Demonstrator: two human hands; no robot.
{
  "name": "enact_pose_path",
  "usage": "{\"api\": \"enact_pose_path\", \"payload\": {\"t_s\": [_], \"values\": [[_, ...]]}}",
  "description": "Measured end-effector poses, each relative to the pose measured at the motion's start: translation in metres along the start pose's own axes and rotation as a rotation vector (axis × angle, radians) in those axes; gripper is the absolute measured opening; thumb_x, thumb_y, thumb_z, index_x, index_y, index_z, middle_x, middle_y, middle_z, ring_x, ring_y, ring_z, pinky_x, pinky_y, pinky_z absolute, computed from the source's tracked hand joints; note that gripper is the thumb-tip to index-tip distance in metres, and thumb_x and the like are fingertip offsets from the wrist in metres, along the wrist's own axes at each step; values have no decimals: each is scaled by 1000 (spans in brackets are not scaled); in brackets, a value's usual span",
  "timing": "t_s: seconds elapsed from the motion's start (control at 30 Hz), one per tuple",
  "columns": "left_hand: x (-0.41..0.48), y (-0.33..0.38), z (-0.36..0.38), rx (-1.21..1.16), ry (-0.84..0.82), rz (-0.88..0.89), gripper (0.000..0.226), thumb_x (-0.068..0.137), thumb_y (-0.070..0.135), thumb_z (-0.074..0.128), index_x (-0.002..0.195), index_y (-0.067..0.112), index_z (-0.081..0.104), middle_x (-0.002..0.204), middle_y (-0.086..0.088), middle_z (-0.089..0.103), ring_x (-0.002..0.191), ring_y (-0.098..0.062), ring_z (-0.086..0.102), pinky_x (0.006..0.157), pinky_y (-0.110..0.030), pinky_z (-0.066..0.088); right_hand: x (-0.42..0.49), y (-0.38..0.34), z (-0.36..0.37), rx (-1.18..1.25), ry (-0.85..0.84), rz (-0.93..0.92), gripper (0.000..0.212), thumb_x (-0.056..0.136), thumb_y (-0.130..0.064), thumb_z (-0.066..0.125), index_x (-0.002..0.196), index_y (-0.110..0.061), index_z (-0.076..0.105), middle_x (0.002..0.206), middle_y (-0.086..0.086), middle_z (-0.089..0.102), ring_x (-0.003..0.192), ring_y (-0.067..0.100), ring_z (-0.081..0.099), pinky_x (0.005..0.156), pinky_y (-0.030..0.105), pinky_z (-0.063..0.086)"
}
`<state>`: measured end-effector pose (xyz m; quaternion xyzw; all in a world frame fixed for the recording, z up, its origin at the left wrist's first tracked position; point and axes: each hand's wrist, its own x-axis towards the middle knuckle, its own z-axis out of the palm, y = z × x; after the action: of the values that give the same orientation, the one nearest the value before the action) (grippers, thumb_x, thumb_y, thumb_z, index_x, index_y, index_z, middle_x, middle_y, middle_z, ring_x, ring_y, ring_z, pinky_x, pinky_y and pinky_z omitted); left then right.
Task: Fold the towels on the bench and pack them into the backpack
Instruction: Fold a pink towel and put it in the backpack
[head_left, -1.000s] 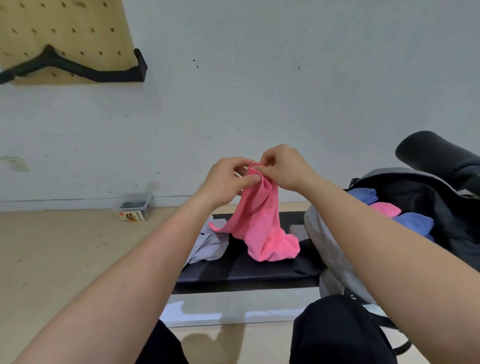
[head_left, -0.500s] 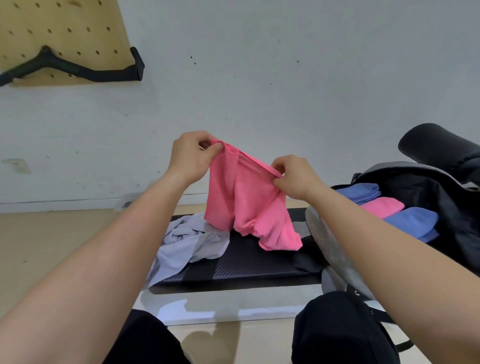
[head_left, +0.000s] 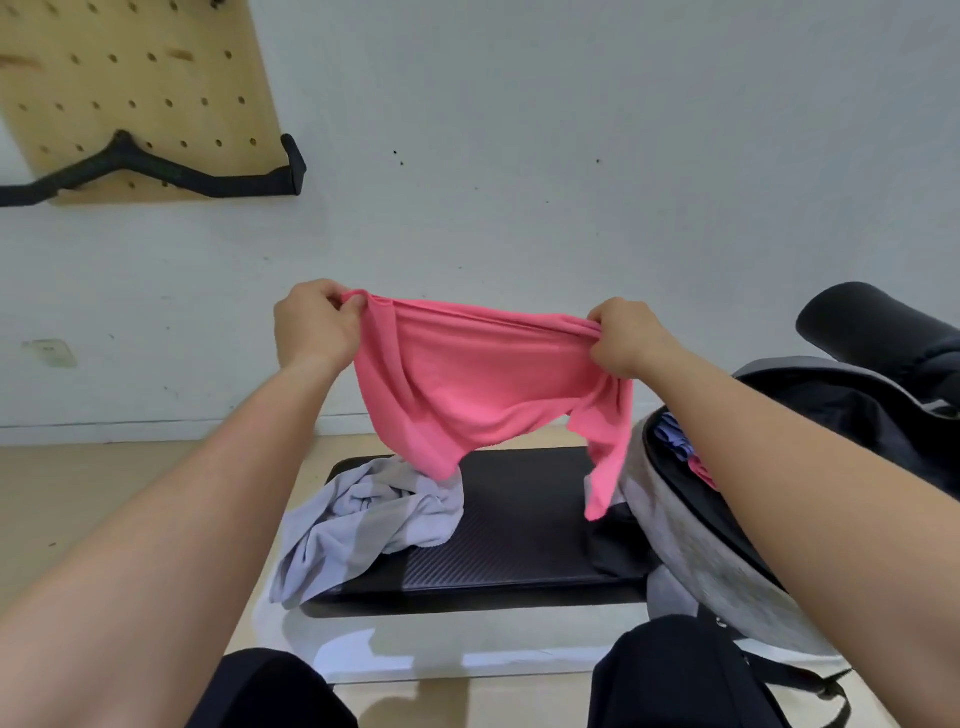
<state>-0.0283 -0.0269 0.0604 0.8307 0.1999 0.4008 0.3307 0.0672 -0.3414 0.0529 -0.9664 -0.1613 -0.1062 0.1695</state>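
Both hands grasp the pink towel (head_left: 467, 384) by its top edge: the left hand (head_left: 314, 327) pinches one upper corner and the right hand (head_left: 621, 335) pinches the other, each clenched around a bunch of cloth. Held this way, the towel hangs in the air above the bench (head_left: 519, 519), clear of the pad, its top edge stretched between the two grips and its lower part drooping in loose folds, with one tail trailing down near the backpack (head_left: 691, 530). Judged from the drape, the cloth is light, soft and limp; it keeps no shape of its own, so the corners are the sensible places to hold it, with the edge kept taut for a clean fold. A grey towel (head_left: 363, 519) lies crumpled on the left end of the bench, partly hanging over its edge. At the right, the backpack stands open, with blue and pink cloth visible inside. Compared with half a second ago, the hands have moved well apart and the towel, then bunched and narrow, is now spread wide.
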Motion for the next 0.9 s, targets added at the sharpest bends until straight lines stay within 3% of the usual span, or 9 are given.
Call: {"api": "enact_pose_path", "payload": {"t_s": [0.13,0.27,0.4,0.57,0.67,0.73,0.8,0.9], "values": [[-2,7,-4,1,17,-9,19,92,30,61,93,15,74,88,-2,72,91,-25,66,79,-29,48,5,-11,-17,66,10,-77,18,74,-6,52,60,-15,56,65,7,51,68,30,50,53,30,35],[-16,12,3,23,-106,46,15,90,32,64,91,21,73,88,1,72,90,-23,66,81,-32,51,-1,-24,-23,240,-185,-132,20,75,-7,59,88,-10,73,76,5,66,71,22,57,63,31,47],[-30,5,10,67,-178,43,15,90,36,63,90,24,72,90,0,73,92,-25,67,84,-37,54,-19,-21,-2,217,-283,-137,42,76,3,55,112,-14,68,98,6,71,83,21,63,73,28,50],[-38,-19,12,216,-175,-28,18,92,40,59,93,25,70,95,-3,72,94,-30,65,78,-36,52,-27,-4,40,202,-315,-95,15,83,-8,60,92,-17,67,90,2,67,86,21,63,73,29,50],[-41,-38,14,301,-207,-45,18,91,39,60,98,26,70,100,-5,72,99,-33,65,79,-37,52,-25,6,52,169,-334,-64,13,86,-13,60,88,-18,71,79,0,67,75,22,65,66,32,55],[-46,-45,19,311,-276,-42,24,88,39,64,109,25,65,102,-3,72,102,-31,65,83,-38,52,-22,8,55,180,-311,-73,12,89,-19,61,89,-19,73,80,-2,67,75,19,63,65,30,50],[-57,-46,28,294,-345,-7,33,87,38,67,116,25,60,97,-1,72,100,-28,64,83,-38,52,-21,2,60,220,-294,-95,13,91,-22,61,84,-22,72,82,-2,68,78,16,60,68,26,43],[-83,-37,44,149,-476,92,29,83,34,71,111,29,62,76,9,67,87,-18,64,75,-32,49,-29,-18,74,318,-294,-116,18,89,-23,62,73,-22,70,72,-5,67,68,10,57,61,24,40]]}}
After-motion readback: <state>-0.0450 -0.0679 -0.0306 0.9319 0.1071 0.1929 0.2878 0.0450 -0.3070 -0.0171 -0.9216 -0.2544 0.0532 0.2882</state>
